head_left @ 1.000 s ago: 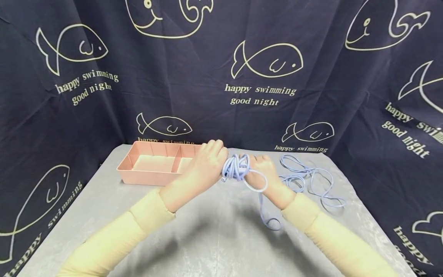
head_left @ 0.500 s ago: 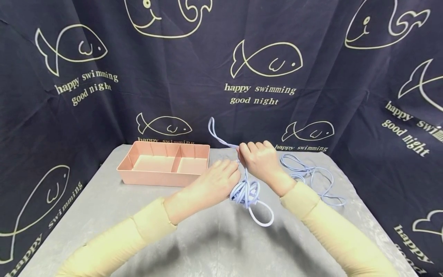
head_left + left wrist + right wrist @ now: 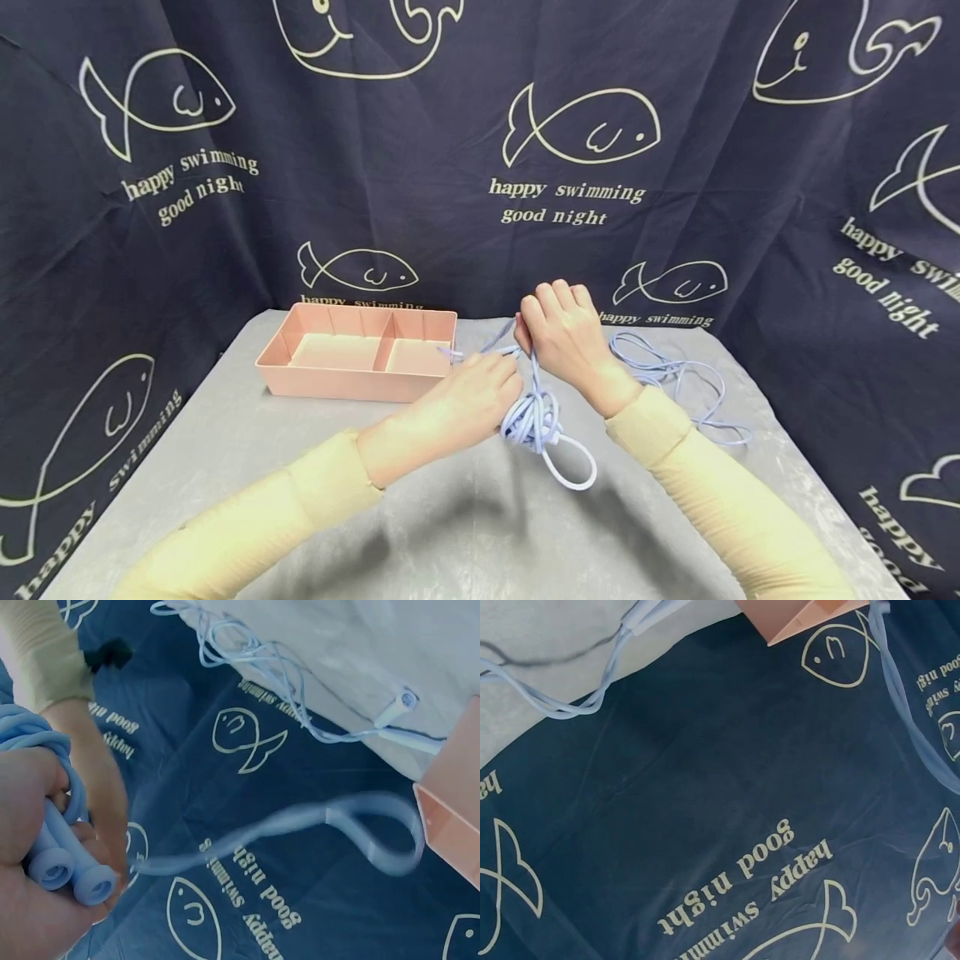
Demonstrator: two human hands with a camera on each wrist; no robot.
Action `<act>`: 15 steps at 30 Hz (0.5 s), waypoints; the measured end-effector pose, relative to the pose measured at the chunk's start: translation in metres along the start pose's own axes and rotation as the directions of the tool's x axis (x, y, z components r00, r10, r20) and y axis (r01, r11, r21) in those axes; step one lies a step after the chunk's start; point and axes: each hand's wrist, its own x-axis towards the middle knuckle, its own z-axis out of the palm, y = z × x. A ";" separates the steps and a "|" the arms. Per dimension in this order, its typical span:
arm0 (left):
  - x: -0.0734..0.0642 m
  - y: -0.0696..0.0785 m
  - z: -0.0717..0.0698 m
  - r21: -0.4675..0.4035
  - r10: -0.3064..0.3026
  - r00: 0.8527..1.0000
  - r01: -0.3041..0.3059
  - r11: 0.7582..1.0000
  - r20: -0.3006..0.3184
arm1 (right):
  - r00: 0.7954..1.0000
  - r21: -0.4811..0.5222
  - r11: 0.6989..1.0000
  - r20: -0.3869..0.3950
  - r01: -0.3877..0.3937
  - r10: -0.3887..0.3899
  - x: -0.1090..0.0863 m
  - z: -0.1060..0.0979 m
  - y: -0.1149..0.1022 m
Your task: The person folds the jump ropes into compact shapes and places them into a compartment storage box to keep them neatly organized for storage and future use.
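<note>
In the head view my left hand (image 3: 476, 392) grips a light-blue jump rope (image 3: 531, 421) by its handles. Two handles (image 3: 94, 883) with hollow ends poke out of its palm in the left wrist view. The rope's cord is wound into a bundle that hangs beside the left fingers, one loop drooping below. Just above and to the right, my right hand (image 3: 566, 337) holds a stretch of the cord, fingers curled over it. From between the hands a free loop (image 3: 375, 832) swings out to the side, blurred. The right fingertips are largely hidden.
A second light-blue jump rope (image 3: 697, 392) lies loose on the grey tabletop (image 3: 450, 517) at the right, a handle (image 3: 396, 709) of it showing in the left wrist view. A pink divided box (image 3: 337, 383) stands at the back left. Dark fish-print cloth (image 3: 420, 183) surrounds the table.
The wound bundle has dropped below my hands since a second ago. My right hand has risen, drawing out cord. The free loop has swung from upright down toward the pink box.
</note>
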 end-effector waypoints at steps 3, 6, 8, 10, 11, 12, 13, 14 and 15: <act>0.000 0.004 0.003 0.012 0.030 0.998 -0.030 0.999 0.059 | 1.000 -0.030 1.000 -0.022 0.000 -0.001 0.002 -0.001 0.000; -0.002 0.008 0.006 0.004 0.052 0.990 -0.053 0.999 0.135 | 0.999 -0.056 0.998 -0.054 0.001 -0.004 0.003 -0.002 0.001; -0.004 0.009 0.007 -0.001 0.059 0.982 -0.060 0.998 0.179 | 0.998 -0.059 0.998 -0.069 0.005 -0.009 0.004 -0.003 0.001; -0.006 0.009 0.009 0.001 0.062 0.980 -0.064 0.998 0.189 | 0.997 -0.060 0.998 -0.080 0.011 -0.016 0.005 -0.004 0.001; -0.007 0.008 0.009 0.007 0.059 0.979 -0.062 0.998 0.196 | 0.996 -0.060 0.998 -0.084 0.015 -0.020 0.006 -0.004 0.001; -0.008 0.007 0.011 0.018 0.055 0.978 -0.060 0.998 0.203 | 0.996 -0.059 0.998 -0.089 0.018 -0.023 0.007 -0.005 0.000; -0.009 0.006 0.013 0.025 0.048 0.977 -0.054 0.998 0.209 | 0.995 -0.059 0.998 -0.094 0.019 -0.025 0.009 -0.006 0.000; -0.010 0.004 0.015 0.033 0.036 0.976 -0.044 0.998 0.216 | 0.995 -0.061 0.998 -0.097 0.020 -0.026 0.010 -0.007 -0.001; -0.010 0.002 0.017 0.044 0.025 0.975 -0.036 0.998 0.219 | 0.994 -0.064 0.998 -0.101 0.022 -0.028 0.011 -0.009 -0.001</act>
